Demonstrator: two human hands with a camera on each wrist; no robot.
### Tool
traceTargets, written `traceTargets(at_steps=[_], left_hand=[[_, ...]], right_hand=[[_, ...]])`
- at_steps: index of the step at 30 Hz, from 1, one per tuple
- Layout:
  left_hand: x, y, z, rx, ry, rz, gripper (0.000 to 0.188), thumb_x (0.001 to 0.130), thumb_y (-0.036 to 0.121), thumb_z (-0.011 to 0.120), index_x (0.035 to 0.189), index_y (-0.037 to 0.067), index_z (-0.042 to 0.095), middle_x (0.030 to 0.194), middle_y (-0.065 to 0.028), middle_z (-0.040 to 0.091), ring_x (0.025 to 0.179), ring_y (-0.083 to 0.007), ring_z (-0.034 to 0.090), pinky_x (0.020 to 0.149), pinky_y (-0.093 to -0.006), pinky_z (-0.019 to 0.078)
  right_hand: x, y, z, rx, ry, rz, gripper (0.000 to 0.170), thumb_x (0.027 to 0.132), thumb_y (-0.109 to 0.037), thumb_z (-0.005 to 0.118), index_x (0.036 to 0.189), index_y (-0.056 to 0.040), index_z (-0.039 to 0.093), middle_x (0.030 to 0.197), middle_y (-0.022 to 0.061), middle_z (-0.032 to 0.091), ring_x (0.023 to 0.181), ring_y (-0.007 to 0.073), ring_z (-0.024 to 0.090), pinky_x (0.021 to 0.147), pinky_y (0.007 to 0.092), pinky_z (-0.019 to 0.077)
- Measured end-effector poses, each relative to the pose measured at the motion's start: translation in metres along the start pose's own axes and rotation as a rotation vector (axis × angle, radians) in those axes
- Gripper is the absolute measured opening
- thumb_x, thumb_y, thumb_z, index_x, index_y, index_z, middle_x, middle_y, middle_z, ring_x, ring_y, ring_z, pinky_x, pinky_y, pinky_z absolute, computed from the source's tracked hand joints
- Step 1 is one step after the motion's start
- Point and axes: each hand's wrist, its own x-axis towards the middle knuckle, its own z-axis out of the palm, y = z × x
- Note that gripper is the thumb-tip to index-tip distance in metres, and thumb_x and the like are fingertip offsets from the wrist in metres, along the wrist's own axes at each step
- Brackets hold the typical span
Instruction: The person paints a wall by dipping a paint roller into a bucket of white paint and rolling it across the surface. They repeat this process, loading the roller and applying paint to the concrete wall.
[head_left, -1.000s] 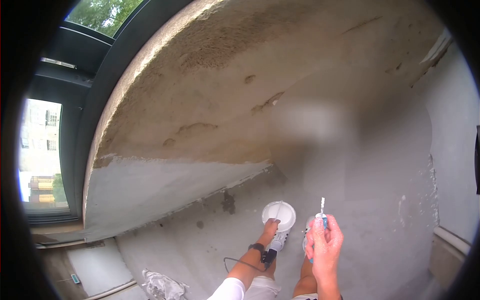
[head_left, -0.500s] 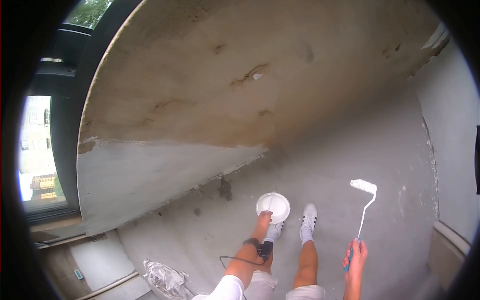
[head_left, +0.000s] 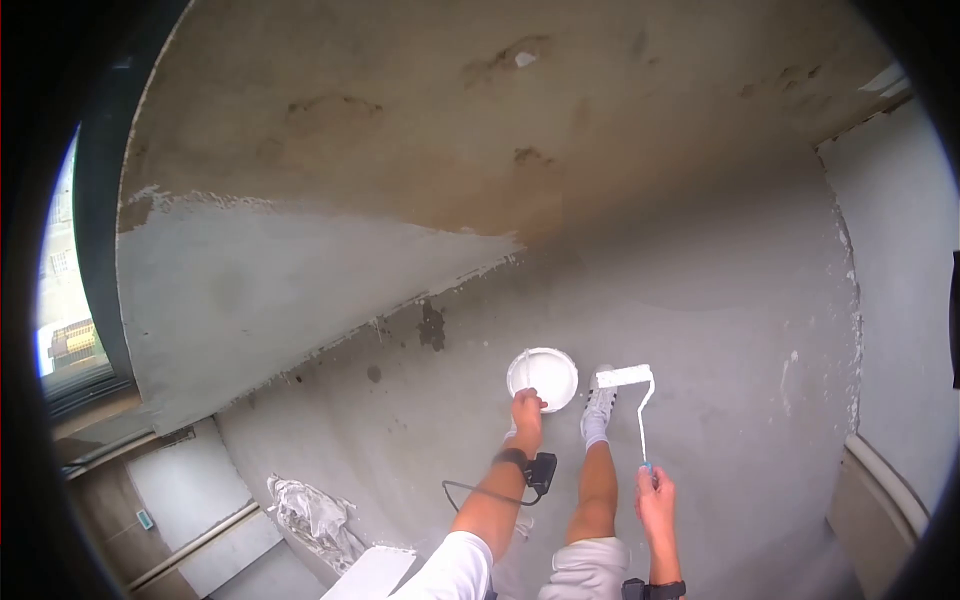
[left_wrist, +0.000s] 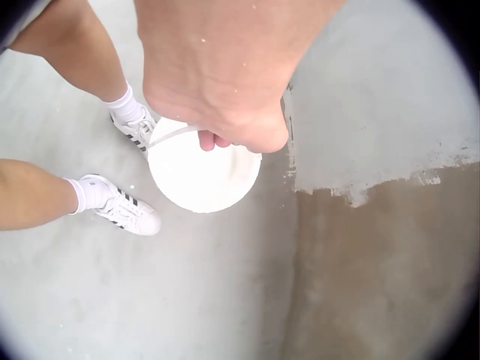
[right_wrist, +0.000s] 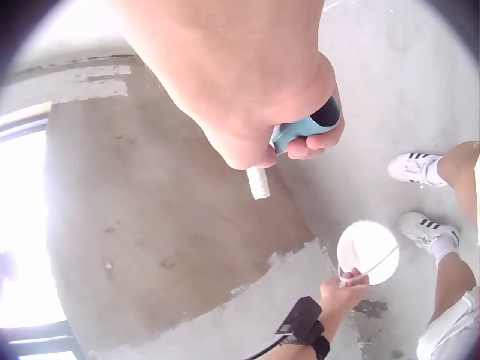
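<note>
A white bucket of white paint hangs from its handle, which the left hand grips; the left wrist view shows the curled fingers at the handle and the bucket below. The right hand holds a paint roller by its blue handle. In the head view the white-coated roller is right of the bucket, apart from it, over one shoe. Only the end of the roller shows past the right hand in the right wrist view.
A wall rises ahead, bare brown above and painted pale below. Crumpled plastic lies on the grey floor at the lower left. A window is at the far left, a pipe at the right. The person's shoes stand near the bucket.
The roller has come down from upright, swung out right, then moved back left towards the bucket with the right hand. The left hand still holds the bucket; the head view has shifted.
</note>
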Motion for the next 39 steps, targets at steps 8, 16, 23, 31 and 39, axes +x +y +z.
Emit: traceTargets(at_steps=[8,16,23,31,39], left_hand=[[-0.005,0.014,0.005,0.028,0.008,-0.093,0.032,0.088,0.029,0.055,0.104,0.002,0.062,0.096,-0.0079,0.06,0.07,-0.0187,0.062,0.076,-0.0312,0.0425],[-0.014,0.022,0.007,-0.062,0.169,-0.103,0.029,0.086,0.028,0.051,0.085,0.002,0.064,0.075,-0.0064,0.059,0.061,-0.0176,0.058,0.069,-0.0314,0.0415],[-0.017,0.033,0.007,-0.119,0.309,-0.038,0.026,0.082,0.023,0.054,0.081,-0.001,0.064,0.068,-0.0073,0.056,0.052,-0.0172,0.053,0.056,-0.0303,0.0389],[-0.013,0.053,-0.008,-0.188,0.328,-0.063,0.025,0.081,0.021,0.054,0.081,-0.002,0.064,0.07,-0.0074,0.057,0.052,-0.0161,0.051,0.054,-0.03,0.0389],[-0.017,0.066,-0.01,-0.169,0.29,-0.071,0.023,0.083,0.021,0.055,0.082,0.0,0.063,0.066,-0.0038,0.053,0.056,-0.0149,0.051,0.056,-0.0296,0.0369]], right_hand=[[-0.001,-0.025,0.044,-0.382,0.011,-0.12,0.03,0.095,-0.029,0.057,0.1,0.001,0.06,0.08,0.0248,0.063,0.076,0.0418,0.063,0.068,0.0474,0.0476],[0.01,-0.02,0.087,-0.598,-0.097,-0.181,0.029,0.094,-0.026,0.055,0.102,0.0014,0.061,0.08,0.0268,0.065,0.079,0.0475,0.062,0.071,0.0534,0.0482],[0.054,-0.014,0.142,-0.731,-0.157,-0.198,0.031,0.094,-0.027,0.051,0.102,0.0002,0.064,0.09,0.029,0.066,0.086,0.0445,0.064,0.079,0.0527,0.05],[0.095,-0.033,0.195,-0.7,-0.254,0.031,0.041,0.094,-0.033,0.048,0.111,0.001,0.062,0.108,0.0289,0.065,0.105,0.0449,0.061,0.09,0.0506,0.0473],[0.101,-0.044,0.222,-0.763,-0.262,0.011,0.036,0.095,-0.03,0.05,0.107,0.0021,0.063,0.104,0.0294,0.066,0.102,0.0454,0.063,0.089,0.0519,0.0489]])
